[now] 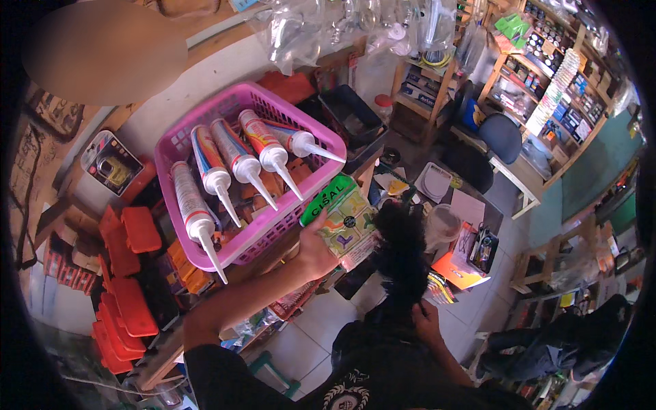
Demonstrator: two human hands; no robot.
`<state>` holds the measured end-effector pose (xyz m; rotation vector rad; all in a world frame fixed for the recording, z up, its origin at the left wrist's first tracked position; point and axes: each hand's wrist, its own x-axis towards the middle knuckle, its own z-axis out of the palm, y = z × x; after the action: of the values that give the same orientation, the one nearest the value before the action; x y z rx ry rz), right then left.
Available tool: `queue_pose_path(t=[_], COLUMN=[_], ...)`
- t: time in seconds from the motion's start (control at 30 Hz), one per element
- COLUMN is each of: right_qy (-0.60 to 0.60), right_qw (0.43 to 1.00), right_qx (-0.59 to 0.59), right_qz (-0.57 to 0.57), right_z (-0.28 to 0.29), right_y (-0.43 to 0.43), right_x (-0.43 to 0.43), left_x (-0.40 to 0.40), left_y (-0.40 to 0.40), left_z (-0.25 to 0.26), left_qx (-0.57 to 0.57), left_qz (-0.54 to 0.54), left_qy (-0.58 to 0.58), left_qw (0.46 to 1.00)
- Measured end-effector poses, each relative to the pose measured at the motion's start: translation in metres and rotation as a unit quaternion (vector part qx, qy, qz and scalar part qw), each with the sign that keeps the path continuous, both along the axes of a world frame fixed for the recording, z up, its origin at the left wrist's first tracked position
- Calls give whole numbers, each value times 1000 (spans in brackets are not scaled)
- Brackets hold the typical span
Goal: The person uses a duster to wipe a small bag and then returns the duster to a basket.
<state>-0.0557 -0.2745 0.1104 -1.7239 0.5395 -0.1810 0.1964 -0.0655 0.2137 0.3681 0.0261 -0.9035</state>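
My left hand holds a flat plastic packet with a green header that bears writing and colored pictures, its thumb on the front face. Just beyond the packet is a pink plastic basket. Several sealant tubes with long white nozzles lie in it, nozzles poking over the near rim. Dark hair hangs before me and hides part of the packet's right side. My right hand is by the hair's lower end, fingers bent; whether it grips the hair is unclear.
Red plastic bins are stacked on the left, near a blister-packed padlock. A dark crate stands behind the basket. Papers and a clear plastic tub crowd a table on the right. Stocked wooden shelves line the far wall.
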Motion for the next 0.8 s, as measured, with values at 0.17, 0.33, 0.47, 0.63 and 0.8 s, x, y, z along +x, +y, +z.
queue_pose_path(t=[0.17,0.33,0.47,0.63,0.8], right_qy=[-12,-8,24,8,1], right_qw=[991,998,999,994,998], right_qx=[-112,-57,-18,-80,-51], right_qz=[70,28,26,71,34], right_z=[-9,-8,13,-10,-13], right_y=[-11,-1,13,-4,3], right_x=[1,1,5,-3,-1], left_x=[0,10,8,8,2], left_y=[-3,-6,-3,1,-3], left_z=[16,-6,-2,-9,-1], left_qx=[104,13,30,32,48], left_qz=[19,23,-26,-22,-3], left_qy=[30,16,48,41,66], left_qw=[994,1000,998,998,997])
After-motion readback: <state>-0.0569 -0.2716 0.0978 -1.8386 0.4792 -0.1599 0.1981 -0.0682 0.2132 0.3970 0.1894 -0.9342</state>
